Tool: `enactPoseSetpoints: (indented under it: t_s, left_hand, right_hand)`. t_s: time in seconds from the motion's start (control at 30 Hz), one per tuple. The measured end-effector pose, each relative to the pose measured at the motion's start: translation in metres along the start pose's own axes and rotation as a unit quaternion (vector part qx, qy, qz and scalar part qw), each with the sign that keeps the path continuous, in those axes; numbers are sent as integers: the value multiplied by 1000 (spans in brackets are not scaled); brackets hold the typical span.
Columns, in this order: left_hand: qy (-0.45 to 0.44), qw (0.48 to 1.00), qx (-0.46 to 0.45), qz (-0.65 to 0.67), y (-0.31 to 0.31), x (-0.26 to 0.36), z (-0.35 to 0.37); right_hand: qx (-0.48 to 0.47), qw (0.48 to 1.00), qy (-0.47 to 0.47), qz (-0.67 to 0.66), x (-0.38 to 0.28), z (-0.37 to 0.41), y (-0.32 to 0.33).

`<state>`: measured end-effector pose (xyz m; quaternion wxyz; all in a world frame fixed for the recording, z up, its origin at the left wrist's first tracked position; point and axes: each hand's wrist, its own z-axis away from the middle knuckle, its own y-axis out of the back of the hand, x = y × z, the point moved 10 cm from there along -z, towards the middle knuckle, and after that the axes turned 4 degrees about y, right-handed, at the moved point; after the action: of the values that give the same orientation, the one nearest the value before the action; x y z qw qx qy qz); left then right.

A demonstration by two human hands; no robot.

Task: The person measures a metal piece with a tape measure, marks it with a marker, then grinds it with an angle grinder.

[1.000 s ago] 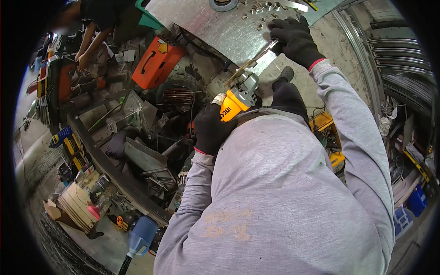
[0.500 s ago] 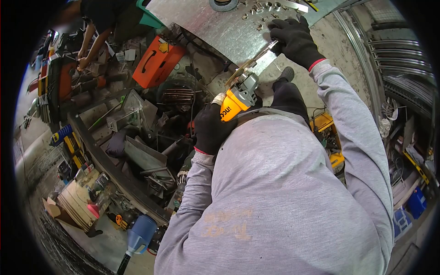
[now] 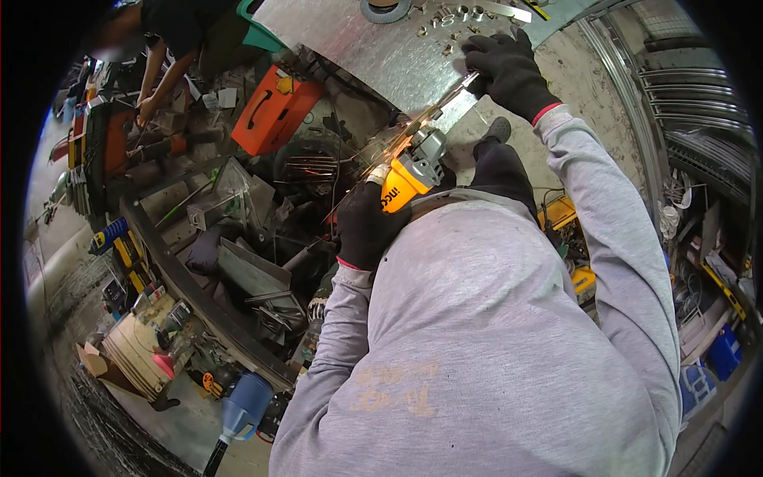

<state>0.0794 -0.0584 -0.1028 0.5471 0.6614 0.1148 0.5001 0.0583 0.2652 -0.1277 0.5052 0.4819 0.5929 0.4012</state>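
My gloved left hand point(image 3: 367, 226) is wrapped round a yellow angle grinder point(image 3: 407, 181) at my waist. Orange sparks point(image 3: 395, 145) stream from its disc side down toward the left. My right hand point(image 3: 509, 73), in a black glove with a red cuff, is closed on a narrow metal piece point(image 3: 459, 94) at the corner of the metal table. The piece's lower end meets the grinder's disc, which the sparks partly hide. Small metal rings point(image 3: 462, 12) lie on the tabletop beyond my right hand.
The metal table point(image 3: 334, 28) carries a grinding disc point(image 3: 385, 9). An orange toolbox point(image 3: 276, 109) sits left of it. Scrap metal point(image 3: 254, 266) fills a framed bin on the left. Another person's arms point(image 3: 159, 75) are at upper left. Metal tubes point(image 3: 687, 99) stand at right.
Sparks now fly from the grinder, where none showed before. My right hand has shifted very slightly left with the metal piece; the left hand stays almost in place.
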Motion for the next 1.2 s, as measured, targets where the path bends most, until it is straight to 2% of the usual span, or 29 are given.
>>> enactPoseSetpoints:
  t_s: [0.33, 0.43, 0.5, 0.7, 0.9, 1.03, 1.1, 1.2]
  left_hand:
    - [-30, 998, 41, 29, 3, 0, 3]
    - [-17, 1000, 14, -10, -1, -2, 3]
    - [17, 1000, -10, 14, -2, -3, 2]
    - [15, 999, -24, -17, -7, -7, 1]
    - [8, 1000, -11, -9, -4, -4, 0]
    - [26, 999, -18, 4, -6, -7, 0]
    - [-49, 997, 45, 34, 6, 6, -1]
    - [0, 1000, 8, 15, -2, -2, -1]
  right_hand:
    - [4, 1000, 9, 8, 5, 0, -6]
    - [-14, 1000, 4, 17, 5, 0, -9]
    - [31, 999, 12, 14, 4, 0, -5]
    - [-28, 999, -5, 17, 5, -1, -9]
    - [6, 1000, 12, -23, 8, 0, -7]
    - [-18, 1000, -12, -17, 9, 1, -11]
    - [33, 999, 27, 6, 1, -1, 1]
    - [14, 999, 5, 35, 2, -1, -2]
